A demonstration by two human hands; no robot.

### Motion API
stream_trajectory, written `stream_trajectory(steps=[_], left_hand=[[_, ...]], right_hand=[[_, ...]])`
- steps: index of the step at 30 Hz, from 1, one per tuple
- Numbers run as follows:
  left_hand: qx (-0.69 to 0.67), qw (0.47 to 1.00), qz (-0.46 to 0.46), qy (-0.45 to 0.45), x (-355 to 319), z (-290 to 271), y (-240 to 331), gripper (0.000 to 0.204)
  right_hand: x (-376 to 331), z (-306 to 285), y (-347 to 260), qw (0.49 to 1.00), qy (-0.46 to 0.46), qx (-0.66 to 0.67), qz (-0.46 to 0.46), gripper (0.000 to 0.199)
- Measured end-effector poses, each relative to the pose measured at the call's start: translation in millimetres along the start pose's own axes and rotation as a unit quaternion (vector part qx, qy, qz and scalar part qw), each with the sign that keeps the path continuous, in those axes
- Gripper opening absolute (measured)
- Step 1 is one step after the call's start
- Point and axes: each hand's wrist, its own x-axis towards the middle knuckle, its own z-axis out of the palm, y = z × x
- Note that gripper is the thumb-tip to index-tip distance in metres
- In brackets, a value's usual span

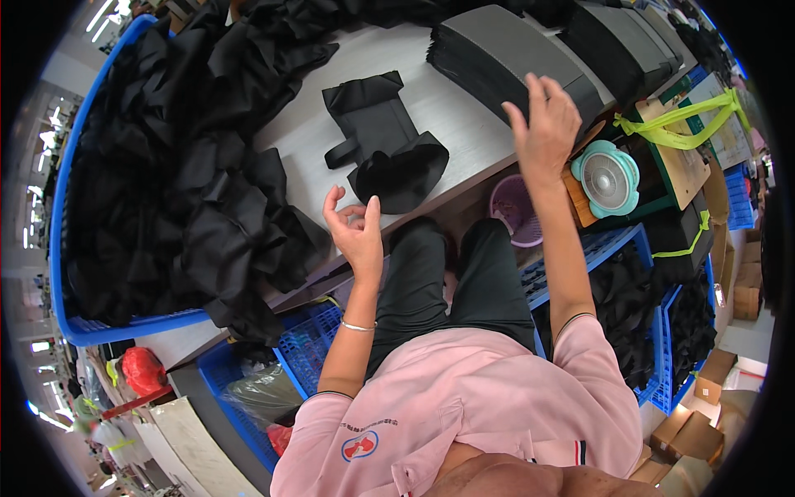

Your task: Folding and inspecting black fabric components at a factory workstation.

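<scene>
A black sewn fabric piece (pixel 374 124) lies on the light grey table (pixel 306 124) in front of me. It has a folded top flap, a small side loop and a curled, rounded near end. My left hand (pixel 356 232) hovers just short of that near end, fingers curved and apart, holding nothing. Farther right, my right hand (pixel 546 124) is raised with its thumb spread from the fingers. It overlaps the near side of a thick stack of grey and black panels (pixel 497 45); whether it touches them I cannot tell. Nothing shows in its grasp.
A blue basket (pixel 132 327) heaped with black fabric pieces (pixel 207 224) fills the left. Another stack of panels (pixel 621 41) stands at the far right. Right of my legs are a teal fan (pixel 609 178), a purple basket (pixel 515 211) and blue crates (pixel 658 356) with black cloth.
</scene>
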Motion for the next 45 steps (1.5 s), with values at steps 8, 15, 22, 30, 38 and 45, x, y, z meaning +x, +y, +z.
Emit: stream_trajectory(steps=[8,15,22,30,38,45], left_hand=[[-0.073,0.997,-0.040,0.002,-39.3,-9.2,18.4,0.045],[-0.253,0.907,-0.181,-0.284,-65.5,2.8,16.6,0.039],[-0.424,0.680,-0.435,-0.411,-106.3,37.1,9.0,0.083],[-0.434,0.632,-0.484,-0.422,-116.0,36.4,-9.7,0.088],[-0.554,0.598,-0.323,-0.482,-96.8,28.6,22.5,0.124],[-0.580,0.608,-0.350,-0.414,-91.6,15.2,27.7,0.099]], right_hand=[[43.8,22.3,72.0,0.955,-0.225,0.148,0.123,0.033],[8.2,-25.6,14.5,0.996,-0.060,0.027,-0.065,0.024],[-117.7,-143.6,-66.8,0.934,-0.252,0.253,-0.009,0.012],[-143.9,-200.3,-51.9,0.706,-0.447,0.496,0.237,0.013],[-158.5,-202.8,-22.3,0.474,-0.519,0.652,0.285,0.023],[-155.4,-200.0,-20.5,0.536,-0.550,0.589,0.253,0.017]])
